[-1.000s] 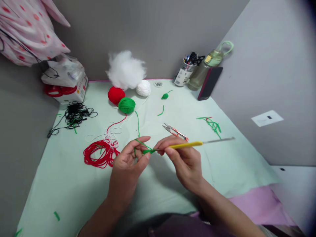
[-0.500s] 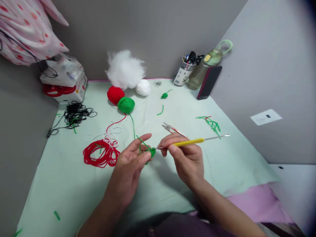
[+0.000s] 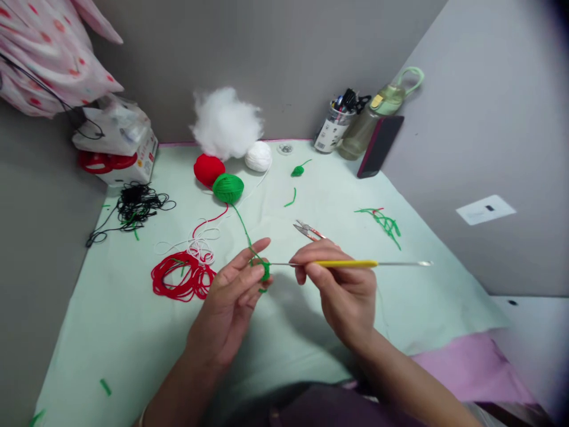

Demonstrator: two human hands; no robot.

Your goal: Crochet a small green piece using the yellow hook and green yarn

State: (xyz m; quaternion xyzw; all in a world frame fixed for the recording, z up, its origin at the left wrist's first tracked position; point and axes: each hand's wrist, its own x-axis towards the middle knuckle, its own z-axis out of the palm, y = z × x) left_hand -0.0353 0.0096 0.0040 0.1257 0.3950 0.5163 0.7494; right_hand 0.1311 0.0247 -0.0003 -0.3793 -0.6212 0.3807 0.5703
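Note:
Between the thumb and fingers of my left hand (image 3: pixel 235 293) is a small green crochet piece (image 3: pixel 265 272). Green yarn runs over the raised index finger and back to the green yarn ball (image 3: pixel 228 188). My right hand (image 3: pixel 344 290) is closed round the yellow grip of a crochet hook (image 3: pixel 351 264). The hook's thin left end meets the crochet piece, and its other metal end sticks out to the right. Thread snips (image 3: pixel 307 230) lie just beyond my right hand, their handles partly hidden behind it.
A red yarn ball (image 3: pixel 208 170), a white yarn ball (image 3: pixel 258 156) and white stuffing (image 3: pixel 227 124) sit at the back. Loops of red yarn (image 3: pixel 164 284) and a black yarn tangle (image 3: pixel 137 204) lie left. Green scraps (image 3: pixel 384 222), a pen cup (image 3: pixel 333 127), bottle (image 3: pixel 363 130) and phone (image 3: pixel 380 147) are right.
My right hand has moved slightly right with the crochet hook, which now lies nearly level. More of its thin shaft shows beside the green piece, which has shifted a little left.

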